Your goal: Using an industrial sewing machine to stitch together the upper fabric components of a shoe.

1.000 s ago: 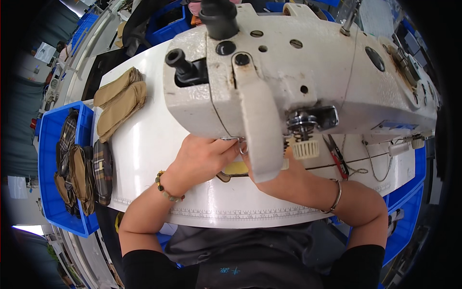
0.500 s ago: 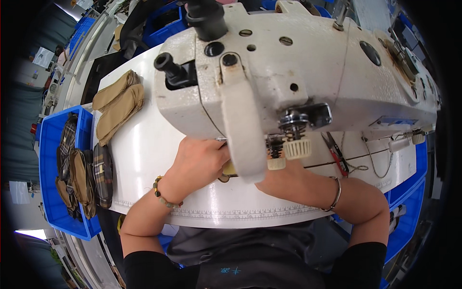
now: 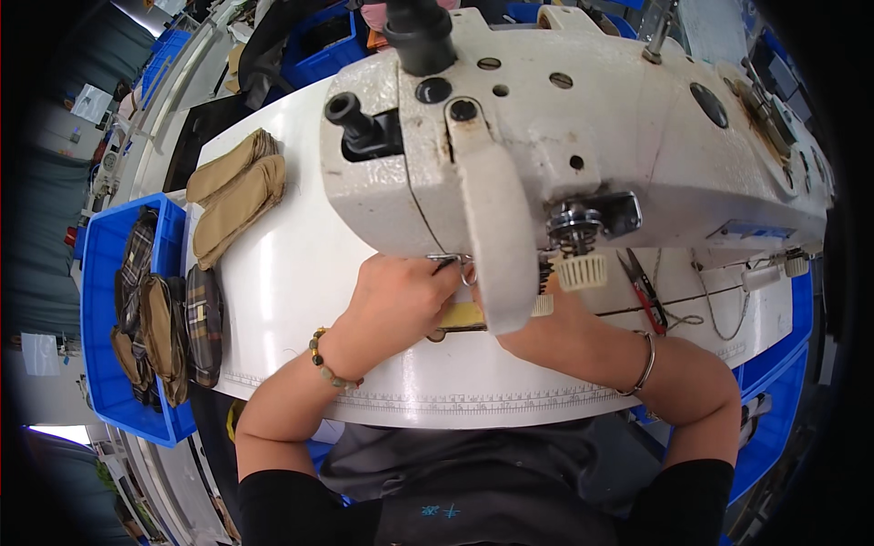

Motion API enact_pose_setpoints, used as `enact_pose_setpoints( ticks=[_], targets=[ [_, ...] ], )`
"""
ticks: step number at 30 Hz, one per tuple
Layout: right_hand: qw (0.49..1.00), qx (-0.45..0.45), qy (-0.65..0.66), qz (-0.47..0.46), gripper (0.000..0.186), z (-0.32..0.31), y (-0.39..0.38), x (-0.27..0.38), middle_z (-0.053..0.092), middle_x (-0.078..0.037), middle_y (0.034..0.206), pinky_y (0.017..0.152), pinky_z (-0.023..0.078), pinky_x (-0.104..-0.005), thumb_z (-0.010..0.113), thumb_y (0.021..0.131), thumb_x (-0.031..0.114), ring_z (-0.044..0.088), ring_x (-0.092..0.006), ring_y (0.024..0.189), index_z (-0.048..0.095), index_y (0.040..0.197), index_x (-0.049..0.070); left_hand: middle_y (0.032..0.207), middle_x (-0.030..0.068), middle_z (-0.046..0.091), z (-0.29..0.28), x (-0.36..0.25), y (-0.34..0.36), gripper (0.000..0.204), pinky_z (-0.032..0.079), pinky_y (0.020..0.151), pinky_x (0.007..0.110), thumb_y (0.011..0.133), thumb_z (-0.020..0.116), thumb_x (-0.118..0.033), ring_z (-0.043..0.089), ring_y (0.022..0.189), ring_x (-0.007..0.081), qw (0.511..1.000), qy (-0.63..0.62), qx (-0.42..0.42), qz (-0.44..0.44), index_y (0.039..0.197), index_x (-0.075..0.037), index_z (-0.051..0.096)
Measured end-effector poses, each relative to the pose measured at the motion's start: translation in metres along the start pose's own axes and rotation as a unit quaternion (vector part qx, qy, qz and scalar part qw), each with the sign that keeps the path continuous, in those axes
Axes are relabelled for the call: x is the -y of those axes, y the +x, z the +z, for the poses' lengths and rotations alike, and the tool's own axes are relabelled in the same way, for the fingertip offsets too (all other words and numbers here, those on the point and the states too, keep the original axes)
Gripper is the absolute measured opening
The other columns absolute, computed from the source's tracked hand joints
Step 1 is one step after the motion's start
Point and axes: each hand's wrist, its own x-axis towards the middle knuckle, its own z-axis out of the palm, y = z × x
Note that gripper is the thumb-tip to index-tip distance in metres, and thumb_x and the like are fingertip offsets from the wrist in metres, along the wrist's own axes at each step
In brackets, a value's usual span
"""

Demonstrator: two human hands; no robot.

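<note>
A white sewing machine (image 3: 510, 118) fills the upper middle of the view, its pale lever (image 3: 501, 237) hanging in front of the needle area. Just left of that lever, my left hand (image 3: 401, 296) is closed, fingers curled by the metal presser parts; what they pinch is hidden. My right hand (image 3: 537, 332) comes in from the right, its fingers out of sight behind the lever and machine head. Between the hands lies a flat yellow piece (image 3: 462, 316) with a dark lower edge, partly covered by the lever.
Brown fabric pieces (image 3: 241, 205) lie stacked on the white table (image 3: 291, 300). At left, a blue bin (image 3: 100, 318) contains brown and plaid fabric items; a plaid piece (image 3: 203, 328) stands beside it. Red-handled scissors (image 3: 648, 300) rest right of the machine head, near a loose cord (image 3: 715, 314).
The view has shifted slightly, so the machine and table appear farther right. More of the yellow piece shows between my hands, which stay close to the needle area.
</note>
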Motion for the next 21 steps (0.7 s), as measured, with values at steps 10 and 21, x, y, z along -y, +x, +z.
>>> enact_pose_setpoints(
  ticks=[10,21],
  targets=[
    [0.992,0.001,0.119,0.038,0.009,-0.020,0.004,-0.006,0.058,-0.007,0.061,0.048,0.046,-0.0390,0.064,0.074,0.011,0.061,-0.0270,0.054,0.068,0.080,0.006,0.071,0.0038,0.059,0.010,-0.012,0.000,0.011,0.051,0.055,0.037,0.072,0.072,-0.010,0.062,0.064,0.0247,0.998,0.024,-0.049,-0.037,0.079,-0.012,0.063],
    [0.994,-0.047,0.095,0.029,0.007,-0.009,0.004,-0.011,0.056,-0.007,0.059,0.049,0.047,-0.0394,0.064,0.075,0.011,0.060,-0.0241,0.051,0.067,0.070,0.008,0.070,0.0049,0.058,0.001,-0.006,0.004,0.013,0.048,0.054,0.038,0.072,0.073,-0.009,0.061,0.063,0.0256,0.995,-0.057,-0.081,-0.024,0.082,-0.010,0.065]
  ],
)
